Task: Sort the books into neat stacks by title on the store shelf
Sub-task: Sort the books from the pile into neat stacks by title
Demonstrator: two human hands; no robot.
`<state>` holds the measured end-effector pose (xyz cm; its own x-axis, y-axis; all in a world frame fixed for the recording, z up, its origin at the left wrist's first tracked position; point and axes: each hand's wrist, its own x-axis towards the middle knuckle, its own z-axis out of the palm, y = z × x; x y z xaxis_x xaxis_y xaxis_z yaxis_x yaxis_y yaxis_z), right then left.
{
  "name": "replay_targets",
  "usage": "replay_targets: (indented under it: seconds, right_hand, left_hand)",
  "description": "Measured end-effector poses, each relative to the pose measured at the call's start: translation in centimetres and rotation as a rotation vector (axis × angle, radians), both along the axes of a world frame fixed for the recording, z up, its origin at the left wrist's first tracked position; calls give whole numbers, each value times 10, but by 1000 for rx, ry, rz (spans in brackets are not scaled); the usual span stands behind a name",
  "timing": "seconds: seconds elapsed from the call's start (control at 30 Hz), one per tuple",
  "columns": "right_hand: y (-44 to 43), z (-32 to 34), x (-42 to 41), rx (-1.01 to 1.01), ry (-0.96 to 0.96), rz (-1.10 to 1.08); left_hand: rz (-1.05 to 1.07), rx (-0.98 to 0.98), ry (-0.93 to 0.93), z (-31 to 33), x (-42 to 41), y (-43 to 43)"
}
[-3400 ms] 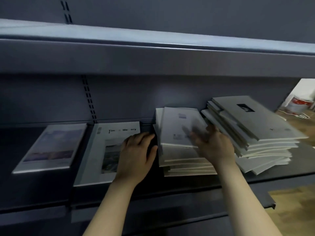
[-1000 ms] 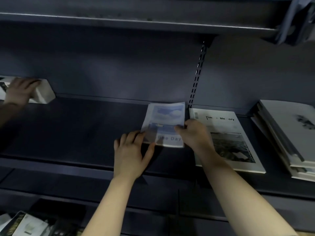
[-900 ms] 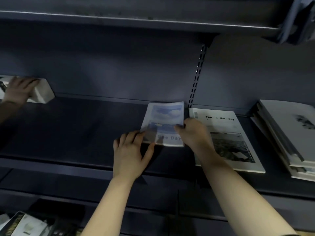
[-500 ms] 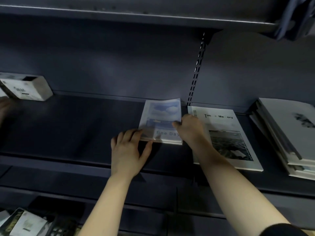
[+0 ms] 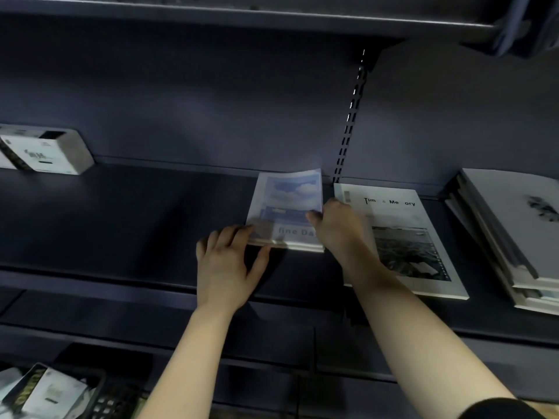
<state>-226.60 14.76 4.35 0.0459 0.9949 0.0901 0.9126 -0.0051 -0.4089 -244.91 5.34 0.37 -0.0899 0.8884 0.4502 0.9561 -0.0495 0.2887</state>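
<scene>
The left hand (image 5: pixel 227 264), fingers flat, touches the "fine Day" book stack (image 5: pixel 287 204) while the right hand (image 5: pixel 335 226) grips its edge, squaring it, which likely needs gentle, even pushes next.

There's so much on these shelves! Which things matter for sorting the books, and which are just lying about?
Part of the job:
fine Day stack
Time & Memory book
grey book stack
shelf

Just lying about:
white box
packets at lower left
</scene>
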Motion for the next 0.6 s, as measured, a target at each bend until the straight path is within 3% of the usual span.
replay_targets:
  seconds: [0.17,0.27,0.6]
  right_hand:
    - [-3,-1,6,35,143,14]
    - [-12,8,18,176,212,71]
    - [-34,51,191,509,68,-82]
  left_hand:
    - [-8,13,9,4,1,2]
    - [-38,70,-20,12,13,5]
    - [-313,74,-66,38,137,26]
